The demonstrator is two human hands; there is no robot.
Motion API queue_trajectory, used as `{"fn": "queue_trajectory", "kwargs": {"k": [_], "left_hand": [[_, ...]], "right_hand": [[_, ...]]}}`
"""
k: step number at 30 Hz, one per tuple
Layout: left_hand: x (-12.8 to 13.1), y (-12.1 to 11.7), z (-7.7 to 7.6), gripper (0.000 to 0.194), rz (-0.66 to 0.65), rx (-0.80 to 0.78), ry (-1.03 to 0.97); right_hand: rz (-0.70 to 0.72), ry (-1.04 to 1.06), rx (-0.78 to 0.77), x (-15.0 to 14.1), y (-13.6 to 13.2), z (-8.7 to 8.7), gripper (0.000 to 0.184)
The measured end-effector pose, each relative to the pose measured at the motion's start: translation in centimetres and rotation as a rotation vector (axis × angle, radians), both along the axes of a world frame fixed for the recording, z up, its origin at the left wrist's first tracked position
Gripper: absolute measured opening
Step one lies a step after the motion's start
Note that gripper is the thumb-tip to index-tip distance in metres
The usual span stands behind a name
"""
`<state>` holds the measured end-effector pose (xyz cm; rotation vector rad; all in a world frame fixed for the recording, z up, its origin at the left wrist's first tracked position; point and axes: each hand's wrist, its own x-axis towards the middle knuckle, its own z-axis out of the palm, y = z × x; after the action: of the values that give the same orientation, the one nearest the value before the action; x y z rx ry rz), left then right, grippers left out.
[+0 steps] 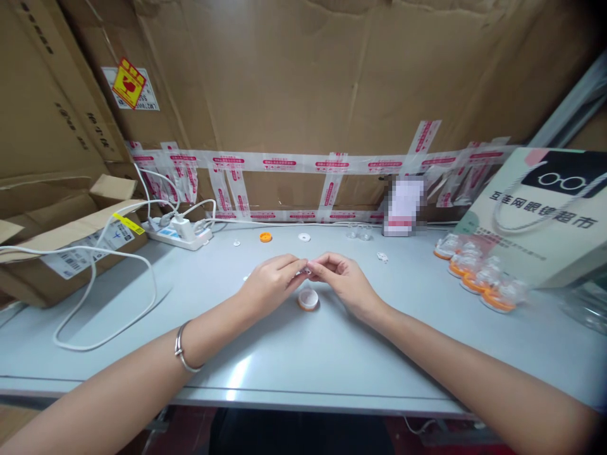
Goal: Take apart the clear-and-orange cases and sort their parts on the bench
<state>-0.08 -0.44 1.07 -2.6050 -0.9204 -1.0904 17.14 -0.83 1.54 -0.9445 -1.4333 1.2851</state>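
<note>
A: Entry one, hands?

B: One pair. Left hand (272, 281) and right hand (348, 284), held together above the table (341, 370). One small part (306, 270), whitish, is pinched between the fingertips of both; its shape is mostly covered and cannot be told.

A: Location of the part?

B: Mid-table, just beyond one small cup (308, 299), white above, orange below. The cup is set down on the tabletop and is touched by neither hand.

A: Handling notes?

B: By judgement: the part is best gripped at its edges, with light, even pressure from both thumbs. Its lie is best checked before any force is applied, since so small a piece could be tilted or flicked away. A low working height is advised, so that a dropped part is easily found.

A: Loose stock?

B: One orange disc (265, 237) and one white disc (304, 237), laid beyond the hands. One white fragment (382, 257), farther right. Orange-based clear pieces (477, 278), lined up beside a paper bag (545, 221).
</note>
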Motion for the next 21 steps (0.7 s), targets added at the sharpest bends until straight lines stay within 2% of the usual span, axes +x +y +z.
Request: {"fn": "queue_trajectory", "kwargs": {"k": [9, 15, 18, 21], "left_hand": [[0.26, -0.12, 0.18, 0.016, -0.044, 0.155, -0.034], [0.34, 0.17, -0.32, 0.016, -0.077, 0.194, -0.078], [0.36, 0.25, -0.52, 0.016, -0.099, 0.167, -0.11], [0.38, 0.19, -0.42, 0.017, -0.132, 0.042, -0.185]], "right_hand": [[0.025, 0.211, -0.176, -0.35, -0.6, 0.83, 0.018], [0.07, 0.301, -0.286, -0.18, -0.52, 0.55, 0.017], [0.071, 0.31, -0.291, -0.15, -0.4, 0.34, 0.017], [0.032, 0.274, -0.249, -0.26, -0.36, 0.3, 0.018]]}}
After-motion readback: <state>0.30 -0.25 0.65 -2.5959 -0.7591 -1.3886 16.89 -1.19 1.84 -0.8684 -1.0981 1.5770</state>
